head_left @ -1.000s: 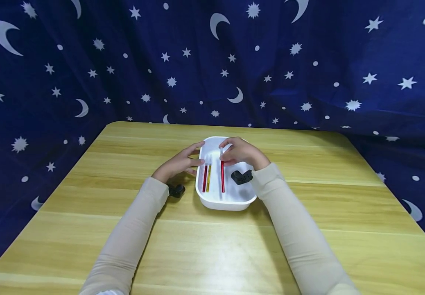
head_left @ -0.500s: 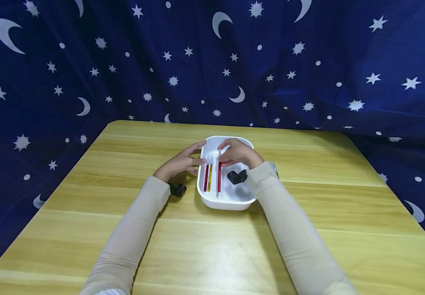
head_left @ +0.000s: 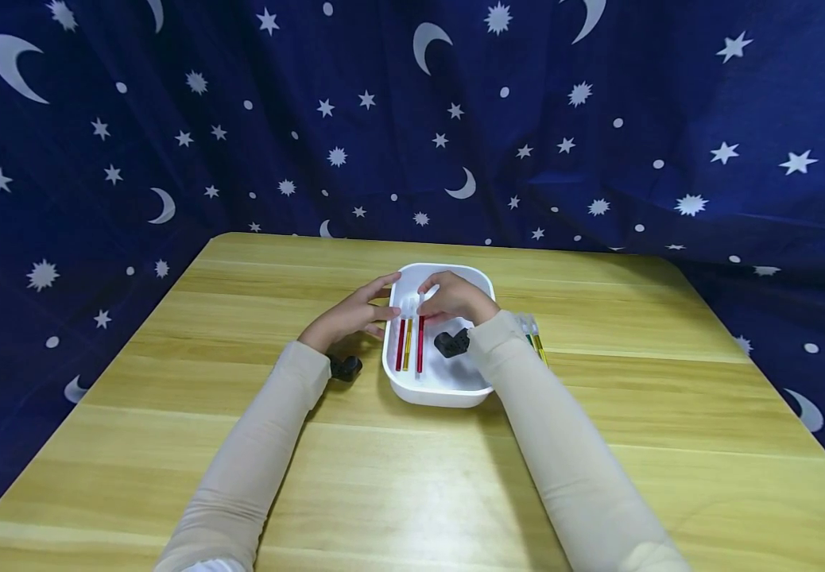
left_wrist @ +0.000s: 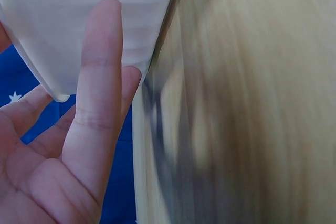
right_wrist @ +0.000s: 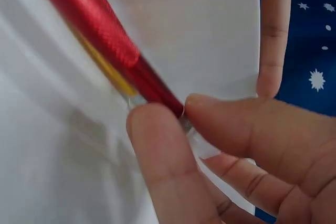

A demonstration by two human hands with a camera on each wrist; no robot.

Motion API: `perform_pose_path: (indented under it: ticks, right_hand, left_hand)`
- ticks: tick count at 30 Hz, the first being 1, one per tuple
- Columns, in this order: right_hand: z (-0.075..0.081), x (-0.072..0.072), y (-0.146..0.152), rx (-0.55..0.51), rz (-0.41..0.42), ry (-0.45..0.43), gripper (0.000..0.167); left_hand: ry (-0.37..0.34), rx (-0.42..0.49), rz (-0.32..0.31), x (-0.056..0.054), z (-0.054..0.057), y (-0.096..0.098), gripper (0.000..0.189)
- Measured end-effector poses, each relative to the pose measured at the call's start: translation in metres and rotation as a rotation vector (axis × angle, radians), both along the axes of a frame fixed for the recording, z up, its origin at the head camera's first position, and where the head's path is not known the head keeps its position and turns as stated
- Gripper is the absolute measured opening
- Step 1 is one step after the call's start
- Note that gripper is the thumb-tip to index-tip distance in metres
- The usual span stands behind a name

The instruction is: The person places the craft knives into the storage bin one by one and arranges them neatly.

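A white tray (head_left: pixel 448 397) stands on the wooden table. My right hand (head_left: pixel 455 296) reaches into it. Thumb and forefinger pinch the clear-capped end of a red metal pen-shaped tool (head_left: pixel 420 343); its knurled section shows in the right wrist view. Just left of it in the tray lie a second red tool (head_left: pixel 400 346) and a yellow one (head_left: pixel 408 346), side by side lengthwise, both clear-capped. My left hand (head_left: pixel 348 319) is at the tray's left side, fingers mostly straight. Its fingertips touch the rim, and one finger lies along the outer wall (left_wrist: pixel 58 40) in the left wrist view.
Right of the tray, partly behind my right sleeve (head_left: pixel 548 413), lie capped tools (head_left: pixel 538 347), green and yellow among them. Black wrist cameras (head_left: pixel 345 369) sit at both wrists. A blue star-patterned curtain (head_left: pixel 384 119) hangs behind the table (head_left: pixel 398 492).
My right hand has moved left with the red pen-shaped tool, closer to the two lying tools. The capped tools right of the tray have come into view. The left hand stays at the rim.
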State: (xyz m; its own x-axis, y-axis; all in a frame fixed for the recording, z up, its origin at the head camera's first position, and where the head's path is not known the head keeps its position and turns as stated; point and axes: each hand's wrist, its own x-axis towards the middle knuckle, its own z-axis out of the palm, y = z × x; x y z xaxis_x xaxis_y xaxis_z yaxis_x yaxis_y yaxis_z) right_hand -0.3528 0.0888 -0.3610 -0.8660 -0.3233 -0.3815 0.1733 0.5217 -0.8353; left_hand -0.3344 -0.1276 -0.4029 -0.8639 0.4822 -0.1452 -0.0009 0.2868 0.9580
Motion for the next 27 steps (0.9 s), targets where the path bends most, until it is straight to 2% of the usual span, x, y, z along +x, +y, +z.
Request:
perform_pose_path:
  ticks: [13,27]
  right_hand:
    - [-0.021,-0.009,-0.001,-0.074,-0.018,-0.017,0.037]
    - [-0.027,-0.009,-0.004,-0.025,-0.027,-0.023,0.041]
  left_hand:
    - [-0.008,0.009,0.002,0.001,0.002,0.0,0.077]
    - [-0.003,0.005,0.01,0.001,0.001,0.0,0.077]
